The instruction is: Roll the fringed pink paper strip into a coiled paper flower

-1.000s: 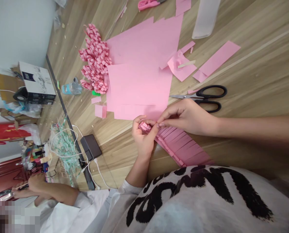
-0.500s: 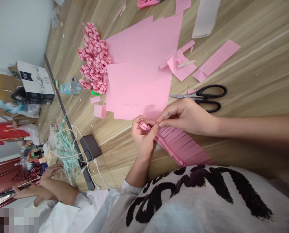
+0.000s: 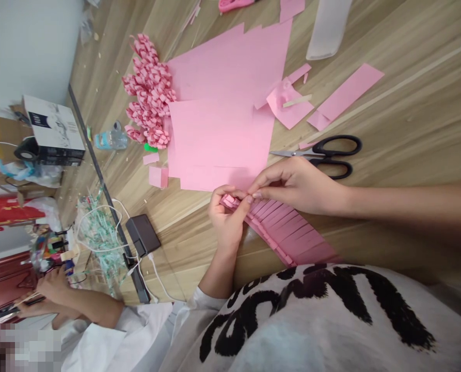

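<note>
A fringed pink paper strip [image 3: 284, 227], cut into many narrow tabs with a row of small curls along one edge, slants from my hands down to my shirt. My left hand [image 3: 228, 214] is closed around its upper end, thumb pressed on the curled edge. Fingertips of my right hand [image 3: 296, 186] pinch the strip right beside the left thumb; the exact bit of paper between them is hidden. Black-handled scissors [image 3: 336, 147] lie just beyond my right hand, blades toward the pink paper sheets [image 3: 222, 139].
Curled pink paper flowers [image 3: 150, 95] are bunched beside the sheets. Pink scraps [image 3: 350, 93] and a translucent plastic piece [image 3: 327, 31] lie farther right. A black power box [image 3: 143, 235] with white cables is on the left, near a co-worker's hands [image 3: 52, 289]. A bottle [image 3: 110, 139] lies behind.
My two hands stay almost in place on the pink strip, with only a slight shift of the fingers. At left, the co-worker's raised hand has moved farther left, toward their other hand.
</note>
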A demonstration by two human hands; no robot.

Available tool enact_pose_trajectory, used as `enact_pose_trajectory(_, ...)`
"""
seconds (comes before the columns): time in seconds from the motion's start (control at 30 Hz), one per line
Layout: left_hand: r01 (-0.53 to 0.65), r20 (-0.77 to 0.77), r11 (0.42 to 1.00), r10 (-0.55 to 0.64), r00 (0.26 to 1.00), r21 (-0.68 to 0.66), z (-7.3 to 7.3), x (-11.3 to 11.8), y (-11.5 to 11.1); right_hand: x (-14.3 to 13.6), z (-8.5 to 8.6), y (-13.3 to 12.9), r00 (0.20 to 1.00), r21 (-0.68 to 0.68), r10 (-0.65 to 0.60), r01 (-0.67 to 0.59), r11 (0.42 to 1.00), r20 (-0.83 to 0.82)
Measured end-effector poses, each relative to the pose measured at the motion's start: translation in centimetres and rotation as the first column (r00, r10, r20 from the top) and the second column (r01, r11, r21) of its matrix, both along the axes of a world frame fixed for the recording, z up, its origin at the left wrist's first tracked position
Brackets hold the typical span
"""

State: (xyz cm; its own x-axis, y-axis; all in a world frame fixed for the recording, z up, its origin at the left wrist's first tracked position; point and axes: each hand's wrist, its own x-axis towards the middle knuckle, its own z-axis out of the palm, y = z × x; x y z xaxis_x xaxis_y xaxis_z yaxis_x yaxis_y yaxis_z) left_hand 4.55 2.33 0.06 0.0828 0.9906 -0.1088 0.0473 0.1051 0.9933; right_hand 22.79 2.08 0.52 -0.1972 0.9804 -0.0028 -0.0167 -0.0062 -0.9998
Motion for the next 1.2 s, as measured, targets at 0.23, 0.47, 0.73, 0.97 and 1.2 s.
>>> enact_pose_trajectory(0.23,0.005,0.017,1.0,-0.005,1.0,0.011,0.1,0.13,0.05,-0.08,-0.03,0.03,1.0,-0.001,0.007,-0.007,1.0,-0.027)
enact_pose_trajectory(0.47,0.006,-0.007,1.0,-0.006,1.0,0.023,0.05,0.18,0.04,-0.19,-0.2,-0.06,0.997,-0.037,-0.004,0.001,0.999,-0.073)
enact_pose_trajectory(0.73,0.03,-0.026,0.999,-0.03,0.999,0.024,-0.07,-0.01,-0.03,-0.08,-0.31,-0.02,0.995,-0.086,0.007,-0.016,0.996,-0.103)
enact_pose_trajectory(0.97,0.078,0.017,0.993,-0.08,0.997,0.09,-0.19,-0.06,-0.16,-0.35,-0.29,-0.05,0.976,-0.134,-0.057,0.029,0.991,-0.211)
enact_pose_trajectory(1.2,0.093,-0.019,0.99,-0.091,0.996,0.103,-0.04,0.1,-0.21,-0.33,-0.27,-0.14,0.98,-0.127,-0.032,0.007,0.992,-0.194)
